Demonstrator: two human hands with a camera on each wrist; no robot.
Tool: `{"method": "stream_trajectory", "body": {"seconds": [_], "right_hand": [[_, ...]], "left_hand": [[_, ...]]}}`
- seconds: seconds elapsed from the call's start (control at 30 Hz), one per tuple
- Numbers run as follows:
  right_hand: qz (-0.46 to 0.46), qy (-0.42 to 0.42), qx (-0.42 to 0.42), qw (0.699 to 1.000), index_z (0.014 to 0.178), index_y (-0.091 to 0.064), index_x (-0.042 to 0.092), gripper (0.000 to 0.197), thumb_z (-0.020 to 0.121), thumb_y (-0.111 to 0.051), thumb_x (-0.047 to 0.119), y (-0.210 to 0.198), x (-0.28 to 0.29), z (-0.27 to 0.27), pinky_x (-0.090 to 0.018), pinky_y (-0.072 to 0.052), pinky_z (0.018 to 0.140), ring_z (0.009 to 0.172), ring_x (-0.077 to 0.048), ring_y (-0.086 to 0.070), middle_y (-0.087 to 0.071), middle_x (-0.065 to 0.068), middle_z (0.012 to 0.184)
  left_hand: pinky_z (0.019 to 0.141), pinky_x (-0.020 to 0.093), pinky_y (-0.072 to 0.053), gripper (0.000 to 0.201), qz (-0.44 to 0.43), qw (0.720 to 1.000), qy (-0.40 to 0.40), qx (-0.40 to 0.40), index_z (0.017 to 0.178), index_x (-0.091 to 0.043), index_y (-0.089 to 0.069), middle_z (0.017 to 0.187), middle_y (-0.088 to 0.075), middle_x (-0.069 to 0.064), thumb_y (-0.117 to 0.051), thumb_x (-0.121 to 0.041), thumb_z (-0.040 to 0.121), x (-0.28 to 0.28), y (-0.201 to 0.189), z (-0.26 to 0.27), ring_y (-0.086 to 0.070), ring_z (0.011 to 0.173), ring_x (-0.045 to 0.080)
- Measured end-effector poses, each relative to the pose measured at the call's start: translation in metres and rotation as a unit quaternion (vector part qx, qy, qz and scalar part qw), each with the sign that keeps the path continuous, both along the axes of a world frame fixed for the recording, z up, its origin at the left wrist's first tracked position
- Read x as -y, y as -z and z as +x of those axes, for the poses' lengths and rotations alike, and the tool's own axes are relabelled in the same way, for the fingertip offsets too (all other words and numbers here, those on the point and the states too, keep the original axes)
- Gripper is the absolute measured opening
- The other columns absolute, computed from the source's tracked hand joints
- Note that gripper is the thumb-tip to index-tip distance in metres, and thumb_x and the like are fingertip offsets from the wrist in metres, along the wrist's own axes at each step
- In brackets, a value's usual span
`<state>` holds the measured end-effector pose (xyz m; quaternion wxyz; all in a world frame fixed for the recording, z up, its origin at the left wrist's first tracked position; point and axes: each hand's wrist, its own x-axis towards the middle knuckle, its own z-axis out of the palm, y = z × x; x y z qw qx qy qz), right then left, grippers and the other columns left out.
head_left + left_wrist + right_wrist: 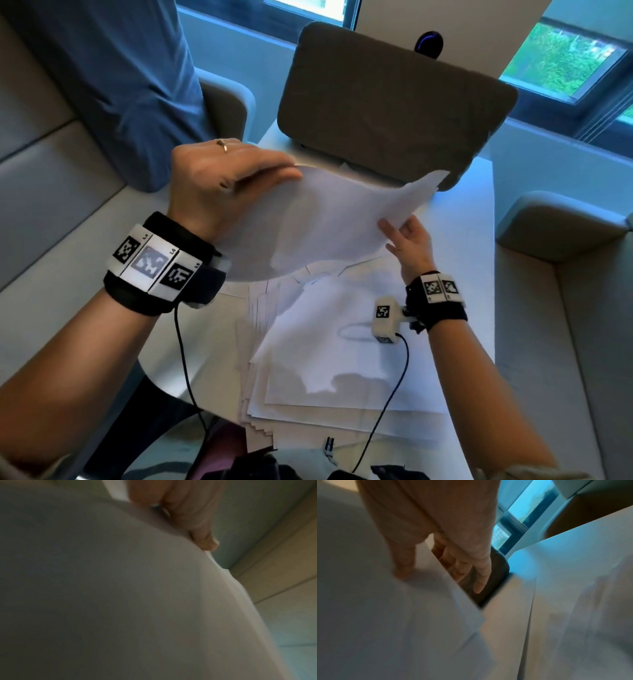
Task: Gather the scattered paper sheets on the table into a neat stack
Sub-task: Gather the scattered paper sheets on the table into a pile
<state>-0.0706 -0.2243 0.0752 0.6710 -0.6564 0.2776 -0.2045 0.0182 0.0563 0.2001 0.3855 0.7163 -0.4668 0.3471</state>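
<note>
A curved white paper sheet (318,219) hangs in the air above the table (476,274); I cannot tell whether it is one sheet or a few. My left hand (233,174) grips its far left edge, and the fingers (197,520) curl over the paper (120,588). My right hand (407,240) pinches the right edge, with the thumb (404,561) on top of the sheet (402,615) and the other fingers (471,568) underneath. Below lies a loose, fanned pile of paper sheets (342,359), its edges uneven.
A dark grey cushion (394,102) stands at the table's far end. Someone's blue sleeve (130,85) is at the far left. Pale upholstered seats (51,205) flank the table. Black cables (185,359) trail from both wrists over the near edge.
</note>
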Motion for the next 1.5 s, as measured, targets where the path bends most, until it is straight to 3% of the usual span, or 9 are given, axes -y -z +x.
{"method": "stream_trajectory", "body": {"seconds": [0.07, 0.13, 0.47, 0.6, 0.73, 0.9, 1.1, 1.33, 1.5], "right_hand": [[-0.004, 0.029, 0.022, 0.999, 0.092, -0.057, 0.018, 0.012, 0.087, -0.065, 0.010, -0.002, 0.011, -0.016, -0.030, -0.053, 0.072, 0.076, -0.012, -0.065, -0.072, 0.003, 0.085], [-0.017, 0.063, 0.025, 0.998, 0.089, -0.057, 0.018, 0.011, 0.089, -0.062, 0.008, 0.000, 0.021, -0.030, -0.024, -0.051, 0.064, 0.064, -0.007, -0.060, -0.068, 0.009, 0.069], [-0.013, 0.098, -0.045, 0.994, 0.091, -0.066, 0.021, 0.016, 0.088, -0.064, 0.006, 0.018, 0.044, -0.092, -0.020, -0.053, 0.066, 0.068, -0.005, -0.064, -0.071, 0.008, 0.075], [0.000, 0.093, -0.134, 0.987, 0.101, -0.064, 0.011, 0.015, 0.089, -0.060, 0.003, 0.041, 0.039, -0.119, -0.019, -0.055, 0.060, 0.061, -0.005, -0.065, -0.071, 0.001, 0.075], [-0.030, 0.051, -0.258, 0.964, 0.115, -0.061, 0.003, 0.027, 0.088, -0.060, 0.000, 0.066, 0.042, -0.137, -0.037, -0.054, 0.076, 0.074, -0.023, -0.063, -0.069, -0.013, 0.091], [-0.200, -0.004, -0.392, 0.898, 0.123, -0.057, 0.012, 0.046, 0.079, -0.068, 0.008, 0.075, 0.044, -0.140, -0.033, -0.050, 0.087, 0.089, -0.023, -0.064, -0.067, -0.008, 0.104], [-0.248, -0.053, -0.474, 0.843, 0.140, -0.037, 0.012, 0.090, 0.067, -0.083, 0.036, 0.086, 0.034, -0.129, -0.035, -0.036, 0.107, 0.121, -0.032, -0.046, -0.039, -0.018, 0.131], [-0.242, -0.036, -0.495, 0.834, 0.138, -0.032, 0.010, 0.097, 0.061, -0.086, 0.036, 0.096, 0.024, -0.126, -0.035, -0.036, 0.103, 0.121, -0.034, -0.044, -0.044, -0.017, 0.128], [-0.251, -0.027, -0.482, 0.839, 0.138, -0.031, 0.006, 0.096, 0.064, -0.085, 0.033, 0.096, 0.021, -0.128, -0.033, -0.033, 0.104, 0.124, -0.031, -0.041, -0.044, -0.016, 0.131]], "left_hand": [[0.073, 0.017, -0.047, 0.016, -0.011, 0.998, -0.001, -0.058, 0.094, -0.007, -0.075, 0.086, -0.073, 0.003, -0.068, -0.021, 0.089, 0.001, 0.005, 0.004, -0.063, 0.075, 0.012], [0.073, 0.019, -0.047, 0.017, 0.012, 0.997, -0.006, -0.076, 0.098, -0.007, -0.073, 0.090, -0.073, 0.005, -0.065, -0.019, 0.091, 0.002, 0.014, 0.011, -0.063, 0.076, 0.012], [0.083, 0.003, -0.039, 0.018, 0.110, 0.960, 0.003, -0.258, 0.096, -0.006, -0.074, 0.091, -0.074, 0.009, -0.073, -0.014, 0.080, 0.018, 0.086, 0.030, -0.067, 0.082, 0.014], [0.084, 0.009, -0.041, 0.021, 0.191, 0.904, 0.001, -0.383, 0.101, -0.003, -0.073, 0.098, -0.072, 0.012, -0.072, -0.006, 0.080, 0.024, 0.122, 0.021, -0.066, 0.088, 0.017], [0.085, 0.018, -0.045, 0.019, 0.375, 0.817, 0.017, -0.438, 0.103, -0.008, -0.072, 0.104, -0.070, 0.006, -0.067, -0.009, 0.085, 0.028, 0.155, 0.015, -0.064, 0.090, 0.015], [0.080, 0.017, -0.046, 0.019, 0.465, 0.749, 0.020, -0.472, 0.101, -0.010, -0.071, 0.103, -0.068, 0.004, -0.070, -0.017, 0.083, 0.035, 0.174, 0.026, -0.060, 0.088, 0.011], [0.094, 0.024, -0.041, 0.038, 0.495, 0.742, -0.033, -0.451, 0.120, -0.009, -0.061, 0.123, -0.061, 0.006, -0.065, -0.027, 0.088, 0.062, 0.187, 0.055, -0.058, 0.110, 0.020], [0.113, 0.032, -0.026, 0.068, 0.559, 0.741, -0.001, -0.371, 0.139, -0.008, -0.039, 0.151, -0.027, 0.011, -0.064, -0.035, 0.082, 0.112, 0.207, 0.048, -0.025, 0.140, 0.023], [0.104, 0.040, -0.037, 0.078, 0.558, 0.752, -0.019, -0.350, 0.130, -0.005, -0.040, 0.140, -0.038, 0.014, -0.061, -0.056, 0.076, 0.137, 0.218, 0.046, -0.035, 0.130, 0.029]]}}
